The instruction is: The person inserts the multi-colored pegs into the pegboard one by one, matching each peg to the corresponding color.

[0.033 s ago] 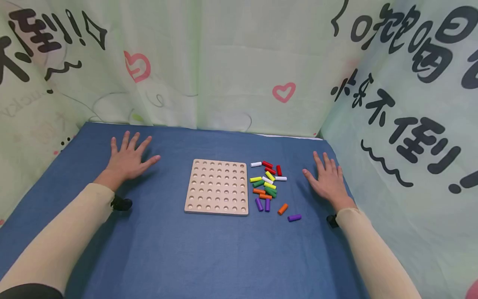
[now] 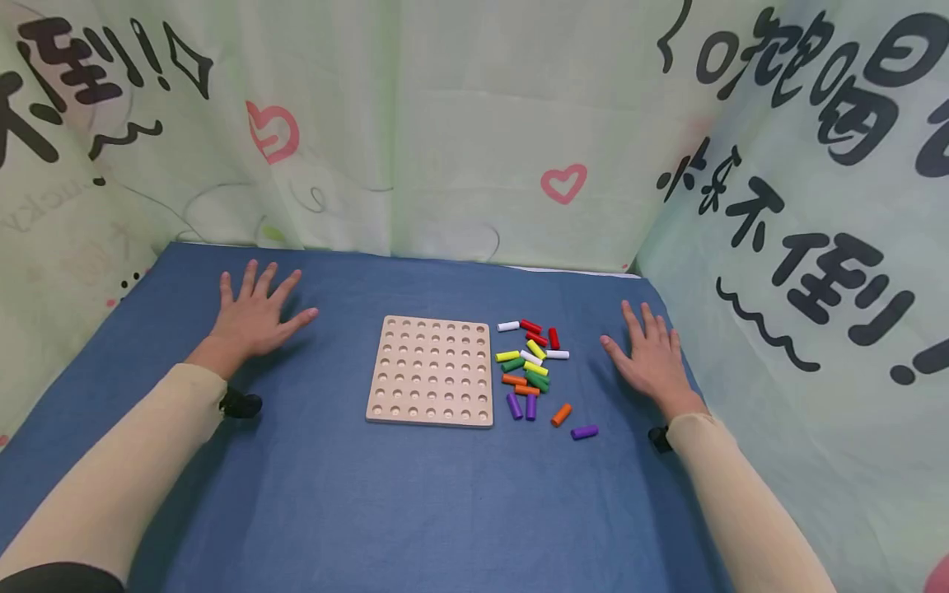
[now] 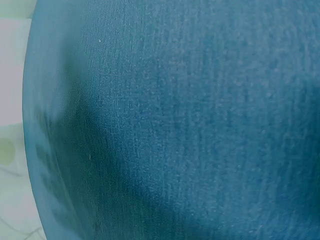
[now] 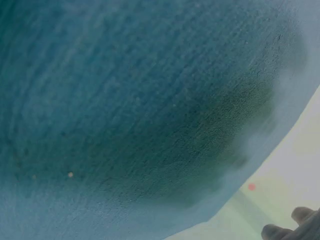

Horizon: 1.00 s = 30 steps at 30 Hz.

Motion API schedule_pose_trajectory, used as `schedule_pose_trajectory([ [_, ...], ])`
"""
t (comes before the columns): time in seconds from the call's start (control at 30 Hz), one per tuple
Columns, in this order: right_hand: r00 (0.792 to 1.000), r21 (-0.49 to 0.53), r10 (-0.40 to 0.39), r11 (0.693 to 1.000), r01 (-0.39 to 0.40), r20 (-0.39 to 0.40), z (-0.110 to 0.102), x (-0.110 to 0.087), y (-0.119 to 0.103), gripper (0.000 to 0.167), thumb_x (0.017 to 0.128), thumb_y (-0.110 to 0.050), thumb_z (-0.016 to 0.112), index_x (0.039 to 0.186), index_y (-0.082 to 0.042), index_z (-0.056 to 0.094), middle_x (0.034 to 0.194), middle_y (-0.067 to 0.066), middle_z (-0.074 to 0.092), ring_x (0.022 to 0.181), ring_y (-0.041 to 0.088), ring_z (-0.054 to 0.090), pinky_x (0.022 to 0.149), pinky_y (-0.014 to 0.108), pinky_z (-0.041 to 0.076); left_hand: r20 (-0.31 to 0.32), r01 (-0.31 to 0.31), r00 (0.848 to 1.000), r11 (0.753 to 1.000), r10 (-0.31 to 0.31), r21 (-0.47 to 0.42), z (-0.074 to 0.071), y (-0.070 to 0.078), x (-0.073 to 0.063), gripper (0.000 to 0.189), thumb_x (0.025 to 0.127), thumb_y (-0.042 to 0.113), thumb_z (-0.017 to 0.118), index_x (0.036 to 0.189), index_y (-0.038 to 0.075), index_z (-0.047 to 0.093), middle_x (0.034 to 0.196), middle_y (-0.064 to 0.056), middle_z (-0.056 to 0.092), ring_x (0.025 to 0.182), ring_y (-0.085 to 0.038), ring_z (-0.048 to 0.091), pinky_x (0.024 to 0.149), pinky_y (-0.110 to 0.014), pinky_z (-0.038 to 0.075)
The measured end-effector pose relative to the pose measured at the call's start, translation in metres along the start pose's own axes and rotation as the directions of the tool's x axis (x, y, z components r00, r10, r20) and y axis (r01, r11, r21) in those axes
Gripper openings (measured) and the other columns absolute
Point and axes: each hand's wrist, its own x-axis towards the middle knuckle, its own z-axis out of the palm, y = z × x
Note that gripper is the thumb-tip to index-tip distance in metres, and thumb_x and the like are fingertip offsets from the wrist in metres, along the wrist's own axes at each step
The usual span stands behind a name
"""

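My left hand [image 2: 255,317] is spread with straight fingers over the left part of the table, left of a pale wooden pegboard [image 2: 430,371] with rows of round holes. Over at the right, my right hand [image 2: 652,354] is likewise spread and holds nothing. Between the board and that hand lie loose pegs: white [image 2: 508,326], red [image 2: 553,338], yellow [image 2: 536,349], green [image 2: 513,364], orange [image 2: 561,414] and purple [image 2: 584,432]. No peg stands in the board. Fingertips [image 4: 274,232] show in the right wrist view's lower corner; the left wrist view has only cloth and shadow.
A blue cloth [image 2: 371,502] covers the table. Pale printed curtains [image 2: 460,123] hang along its back and sides. Dark wrist cameras sit on the left wrist [image 2: 240,403] and right wrist [image 2: 660,439].
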Motion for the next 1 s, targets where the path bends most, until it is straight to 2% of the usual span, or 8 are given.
schedule_pose_trajectory([
  [0.1,1.000,-0.002,-0.006,1.000,0.006,-0.011,0.000,-0.002,-0.001,0.087,0.104,-0.066,0.036,0.168,-0.015,0.007,0.170,0.030,0.006,0.152,0.059,0.008,0.119,0.073,0.000,0.005,-0.011,1.000,1.000,0.011,-0.002,0.000,0.004,0.000,0.095,0.098,0.075,0.039,0.167,0.012,0.017,0.170,-0.030,0.007,0.157,-0.050,-0.010,0.117,-0.073,-0.013],
  [0.2,0.999,-0.007,-0.029,1.000,0.028,-0.029,-0.001,-0.006,-0.008,0.083,0.105,-0.063,0.037,0.167,-0.012,0.017,0.169,0.030,0.013,0.152,0.057,0.012,0.120,0.071,0.001,0.004,-0.039,0.999,0.999,0.039,-0.011,0.001,0.016,0.000,0.094,0.099,0.072,0.042,0.166,0.010,0.019,0.169,-0.030,0.011,0.157,-0.050,-0.006,0.119,-0.072,-0.009],
  [0.33,0.995,-0.004,-0.079,0.997,0.079,-0.053,-0.003,-0.016,-0.021,0.074,0.107,-0.056,0.040,0.162,-0.008,0.031,0.165,0.030,0.025,0.151,0.055,0.019,0.121,0.070,0.007,-0.011,-0.098,0.995,0.995,0.098,-0.023,0.002,0.035,0.000,0.090,0.101,0.066,0.047,0.163,0.004,0.027,0.165,-0.031,0.023,0.155,-0.051,0.011,0.121,-0.070,0.002],
  [0.47,0.989,0.009,-0.121,0.992,0.122,-0.080,-0.005,-0.025,-0.033,0.065,0.109,-0.048,0.044,0.158,-0.006,0.040,0.161,0.029,0.033,0.148,0.052,0.029,0.119,0.069,0.018,-0.013,-0.151,0.989,0.988,0.150,-0.044,0.006,0.051,-0.004,0.084,0.102,0.061,0.050,0.160,0.002,0.033,0.161,-0.030,0.031,0.149,-0.053,0.025,0.121,-0.070,0.011],
  [0.57,0.983,0.023,-0.166,0.986,0.168,-0.081,-0.006,-0.031,-0.040,0.060,0.109,-0.042,0.048,0.156,-0.005,0.043,0.158,0.027,0.039,0.145,0.050,0.036,0.116,0.069,0.026,-0.006,-0.205,0.979,0.975,0.206,-0.082,0.009,0.058,-0.011,0.078,0.103,0.055,0.054,0.158,0.002,0.039,0.159,-0.029,0.036,0.145,-0.053,0.032,0.118,-0.069,0.021],
  [0.67,0.975,0.037,-0.214,0.976,0.216,-0.066,-0.007,-0.037,-0.045,0.055,0.107,-0.036,0.053,0.153,-0.006,0.048,0.154,0.025,0.045,0.141,0.047,0.041,0.114,0.067,0.031,0.031,-0.265,0.962,0.952,0.273,-0.154,0.013,0.065,-0.019,0.072,0.102,0.047,0.060,0.156,0.003,0.042,0.157,-0.027,0.041,0.144,-0.051,0.037,0.115,-0.067,0.030],
  [0.8,0.973,0.048,-0.228,0.972,0.230,-0.041,-0.010,-0.048,-0.047,0.050,0.105,-0.030,0.060,0.148,-0.007,0.054,0.147,0.023,0.052,0.136,0.045,0.047,0.111,0.065,0.036,0.083,-0.306,0.939,0.922,0.333,-0.239,0.018,0.075,-0.030,0.069,0.101,0.040,0.066,0.155,0.004,0.044,0.154,-0.025,0.046,0.143,-0.047,0.041,0.113,-0.064,0.035],
  [1.0,0.978,0.071,-0.209,0.976,0.208,0.007,-0.009,-0.067,-0.050,0.040,0.102,-0.026,0.065,0.138,-0.008,0.064,0.134,0.018,0.062,0.124,0.040,0.058,0.101,0.061,0.048,0.055,-0.354,0.924,0.900,0.379,-0.255,0.029,0.085,-0.046,0.062,0.100,0.035,0.069,0.152,0.007,0.049,0.149,-0.021,0.052,0.140,-0.045,0.046,0.110,-0.065,0.038],
])
